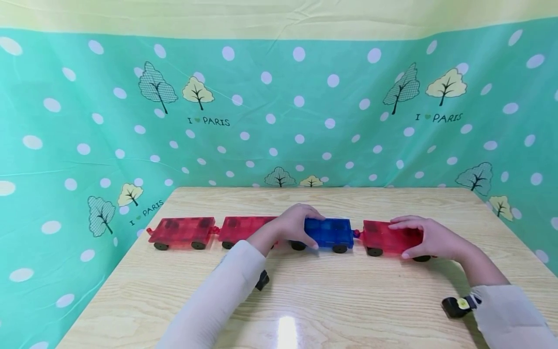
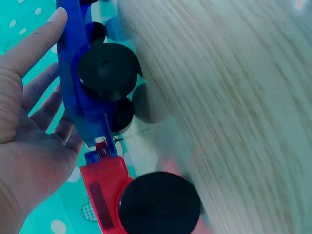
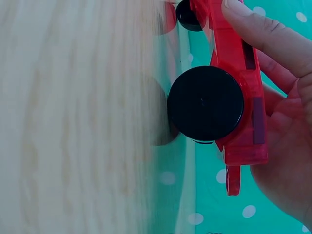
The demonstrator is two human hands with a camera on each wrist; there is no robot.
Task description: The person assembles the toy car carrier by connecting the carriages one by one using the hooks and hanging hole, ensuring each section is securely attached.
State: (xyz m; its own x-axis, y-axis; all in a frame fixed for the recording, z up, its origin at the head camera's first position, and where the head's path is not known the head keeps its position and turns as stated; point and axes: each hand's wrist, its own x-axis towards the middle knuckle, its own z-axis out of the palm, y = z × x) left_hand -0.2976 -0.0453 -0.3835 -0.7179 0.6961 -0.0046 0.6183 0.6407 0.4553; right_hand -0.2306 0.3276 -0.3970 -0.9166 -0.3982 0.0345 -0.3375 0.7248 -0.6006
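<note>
A row of toy train cars, translucent with black wheels, stands on the wooden table. My left hand [image 1: 293, 224] grips the blue car [image 1: 330, 231] from above, its thumb on the near side [image 2: 73, 83]. In the left wrist view, a red coupling joins the blue car to a red car [image 2: 103, 190]. My right hand [image 1: 441, 238] holds the rightmost red car [image 1: 378, 236] across its width, thumb along the near edge. That car's free coupling ring [image 3: 233, 180] shows in the right wrist view. The right car links to the blue one by a dark blue hitch [image 1: 356, 233].
Two more red cars, a middle one [image 1: 246, 228] and a left one [image 1: 185, 230], continue the row, linked by a red hitch. A dotted green curtain [image 1: 301, 121] hangs behind the wooden table [image 1: 348, 300]. Black wrist cameras hang below both sleeves.
</note>
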